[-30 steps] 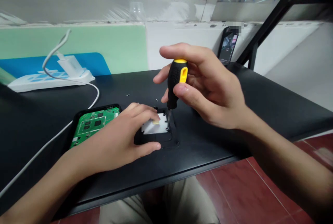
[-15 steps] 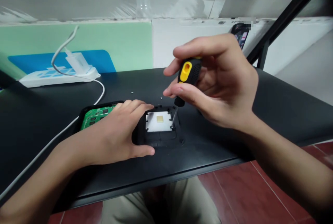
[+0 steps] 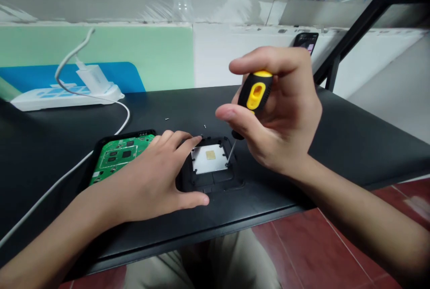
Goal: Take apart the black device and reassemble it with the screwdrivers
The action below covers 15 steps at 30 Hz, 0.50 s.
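Observation:
My right hand (image 3: 285, 114) grips a short black-and-yellow screwdriver (image 3: 257, 95) by its stubby handle, thumb and fingers wrapped round it. The shaft slants down to the lower right corner of a silver metal plate (image 3: 201, 164), where a screw seems to sit at the tip. A square yellowish pad (image 3: 210, 155) lies on that plate, which is set in a black plastic cover (image 3: 218, 186). My left hand (image 3: 154, 172) holds the cover's left part, fingers at the far edge and thumb at the near edge. Beneath the left forearm, a green circuit board (image 3: 116, 154) in a black casing is partly hidden.
Loose screws (image 3: 204, 126) lie on the black table (image 3: 289, 190) beyond the cover. A white power strip (image 3: 67, 96) with a plugged-in charger (image 3: 94, 78) stands at the back left, its white cable (image 3: 47, 199) crossing the table. A phone (image 3: 306, 41) leans against the wall.
The screwdriver handle has turned within my right hand, and its fingers have shifted round it. The cover is slightly rotated, with my left hand still on it. The view has shifted a little.

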Each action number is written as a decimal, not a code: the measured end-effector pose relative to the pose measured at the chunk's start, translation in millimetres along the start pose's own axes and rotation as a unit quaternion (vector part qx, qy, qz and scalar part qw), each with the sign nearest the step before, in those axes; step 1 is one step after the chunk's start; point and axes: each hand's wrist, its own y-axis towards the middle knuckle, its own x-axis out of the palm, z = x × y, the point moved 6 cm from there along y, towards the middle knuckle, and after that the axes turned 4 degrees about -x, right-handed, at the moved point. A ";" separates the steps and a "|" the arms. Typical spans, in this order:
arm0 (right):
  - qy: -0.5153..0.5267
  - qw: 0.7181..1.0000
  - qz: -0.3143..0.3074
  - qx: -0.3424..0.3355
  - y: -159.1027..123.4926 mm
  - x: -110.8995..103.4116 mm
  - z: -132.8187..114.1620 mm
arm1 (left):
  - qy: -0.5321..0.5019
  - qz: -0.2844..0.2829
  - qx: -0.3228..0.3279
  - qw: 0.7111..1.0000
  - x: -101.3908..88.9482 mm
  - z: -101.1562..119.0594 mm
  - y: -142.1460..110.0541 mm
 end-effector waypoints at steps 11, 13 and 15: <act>0.015 1.000 0.005 0.020 -0.3 -1.8 0.4 | -0.011 -0.002 0.017 1.000 -3.9 -0.6 -3.5; -0.004 1.000 0.015 -0.003 0.6 -2.1 1.0 | -0.012 -0.010 0.021 1.000 -5.8 -1.1 -5.8; 0.008 1.000 0.021 -0.020 -0.1 -0.8 1.3 | -0.008 -0.013 0.020 1.000 -6.5 -2.8 -7.1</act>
